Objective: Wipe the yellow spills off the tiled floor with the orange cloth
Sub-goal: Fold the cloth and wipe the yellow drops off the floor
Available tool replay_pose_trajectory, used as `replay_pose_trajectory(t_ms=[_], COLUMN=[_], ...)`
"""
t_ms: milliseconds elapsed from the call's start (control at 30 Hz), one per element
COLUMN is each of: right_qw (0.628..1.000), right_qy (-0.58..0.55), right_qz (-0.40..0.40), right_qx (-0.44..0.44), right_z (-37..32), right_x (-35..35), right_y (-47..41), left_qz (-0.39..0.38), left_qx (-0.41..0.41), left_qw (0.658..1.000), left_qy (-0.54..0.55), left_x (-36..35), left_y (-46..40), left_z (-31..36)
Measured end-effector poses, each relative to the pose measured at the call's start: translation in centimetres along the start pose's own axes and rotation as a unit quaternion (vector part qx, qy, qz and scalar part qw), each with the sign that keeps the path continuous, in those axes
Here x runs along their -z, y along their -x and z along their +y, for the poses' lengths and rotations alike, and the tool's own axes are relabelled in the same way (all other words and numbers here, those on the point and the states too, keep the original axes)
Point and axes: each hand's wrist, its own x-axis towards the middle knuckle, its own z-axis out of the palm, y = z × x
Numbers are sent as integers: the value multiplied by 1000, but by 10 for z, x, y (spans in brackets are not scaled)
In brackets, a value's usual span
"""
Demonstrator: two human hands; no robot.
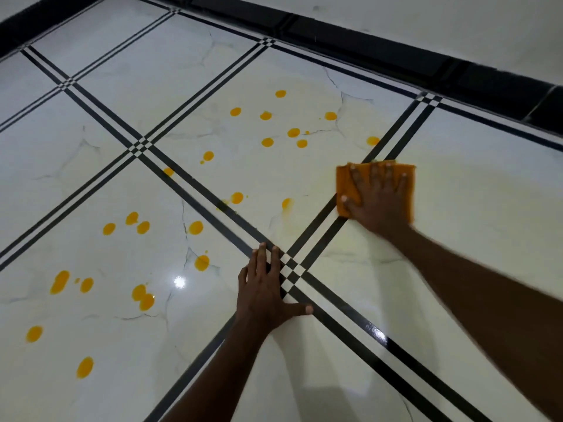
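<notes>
My right hand [377, 199] lies flat with spread fingers on the folded orange cloth [345, 190], pressing it to the white tiled floor [475, 208] beside a black double stripe. My left hand [268, 290] rests palm down on the floor at a stripe crossing, holding nothing. Several round yellow spills dot the tile beyond the cloth [293, 132] and the tile to the left [143, 296]. One spill [373, 141] sits just above the cloth. A pale yellow smear [286, 205] lies left of the cloth.
Black double stripes [195, 190] divide the glossy white tiles. A black skirting band [396, 50] runs along the wall at the top right. A light glare [179, 282] shines on the floor near my left hand.
</notes>
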Motion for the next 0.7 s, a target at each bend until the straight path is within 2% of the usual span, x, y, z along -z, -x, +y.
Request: replay_pose_trajectory(t_ms=[100, 200, 267, 333, 367, 433, 500, 567, 633, 700], right_qw=[994, 978, 987, 997, 999, 998, 999, 998, 992, 994], right_qy=[2, 12, 21, 45, 41, 11, 4, 1, 8, 21], right_qz=[-1, -14, 12, 23, 15, 10, 19, 10, -7, 7], right_qx=[112, 206, 161, 53, 1, -54, -35, 59, 123, 105], right_z=[-64, -44, 12, 71, 88, 76, 29, -15, -18, 26], right_x=[-18, -26, -21, -9, -1, 4, -2, -15, -20, -15], right_y=[46, 108, 114, 87, 67, 36, 28, 45, 72, 80], left_qz=[-14, -24, -25, -28, -27, -29, -21, -15, -15, -19], left_qx=[-5, -14, -16, -14, -12, -3, -16, -30, -48, -85], left_qw=[1000, 1000, 999, 999, 999, 999, 1000, 999, 999, 996], left_qy=[-7, -13, -13, -19, -20, -14, -2, -3, -3, -9], left_x=[3, 5, 6, 6, 6, 5, 3, 5, 3, -2], left_y=[1, 3, 2, 2, 2, 1, -5, -8, -15, -24], left_z=[-4, -6, -7, -6, -3, 4, 21, 37, 53, 74])
